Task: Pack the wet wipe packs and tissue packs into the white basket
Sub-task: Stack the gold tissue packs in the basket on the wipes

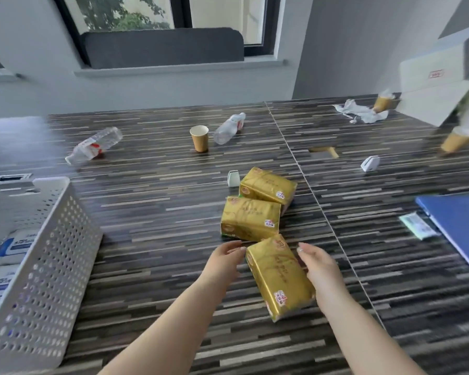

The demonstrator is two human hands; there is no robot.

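Three gold tissue packs lie in a row on the striped table. The nearest gold tissue pack lies between my hands. My left hand touches its left end with straight fingers. My right hand rests against its right side, fingers relaxed. Behind it lie the middle pack and the far pack. The white perforated basket stands at the left edge. Inside it lie white and blue wet wipe packs.
Two empty plastic bottles and a brown paper cup lie farther back. Small white clips sit near the packs. A blue folder and a small sachet lie at the right. White boxes, crumpled paper and cups are at back right.
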